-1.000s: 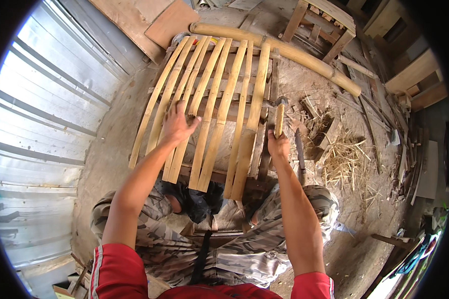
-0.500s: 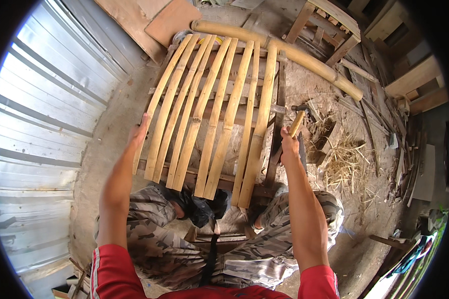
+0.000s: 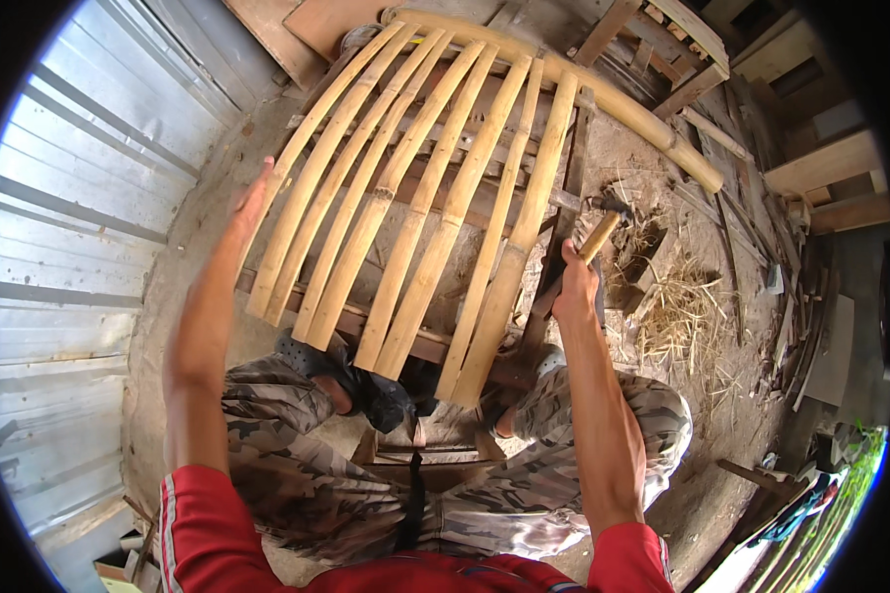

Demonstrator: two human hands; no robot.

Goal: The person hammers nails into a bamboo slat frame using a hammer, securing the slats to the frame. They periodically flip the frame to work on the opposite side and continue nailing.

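A row of several split bamboo slats [image 3: 450, 222] lies side by side over a wooden frame [image 3: 572, 158] in front of me. My left hand [image 3: 250, 206] is at the outer edge of the leftmost slat, its fingers stretched out along that side. Whether the palm presses on the slat is hard to see. To the right of the rightmost slat, my right hand [image 3: 576, 285] is closed round the wooden handle of a hammer [image 3: 599, 237]. The hammer's dark head points away from me, near the end of a crosspiece.
A thick bamboo pole [image 3: 653, 128] lies across the far side. Shavings [image 3: 684, 314] litter the floor at right, beside scrap wood. Corrugated metal sheeting [image 3: 79, 198] stands at left. A wooden stand [image 3: 653, 49] is at far right. My legs [image 3: 302, 450] flank the near side.
The slats' near ends have shifted left and their far ends right and away in view. My left hand has moved farther forward and left; the right still holds the hammer.
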